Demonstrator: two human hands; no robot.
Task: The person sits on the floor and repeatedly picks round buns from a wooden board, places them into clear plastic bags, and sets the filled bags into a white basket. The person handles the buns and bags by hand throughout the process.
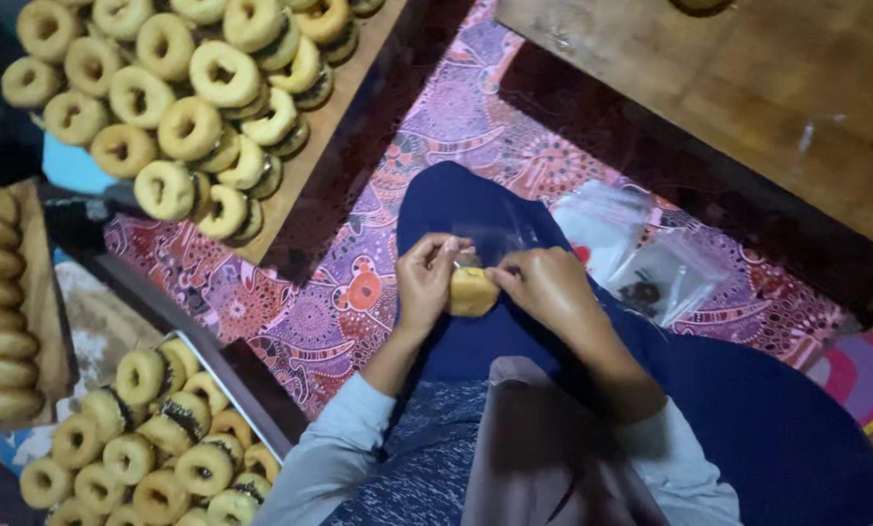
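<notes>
Pinching from both sides, the left hand (425, 280) and right hand (545, 285) close their fingers on a clear plastic bag (495, 242) holding a pale doughnut (472, 291), which sits between them over the lap, probably kept there for steadiness. Spare bags (641, 255) lie just right on the patterned cloth (344, 292); a tray (344, 102) heaped with doughnuts stands well apart.
</notes>
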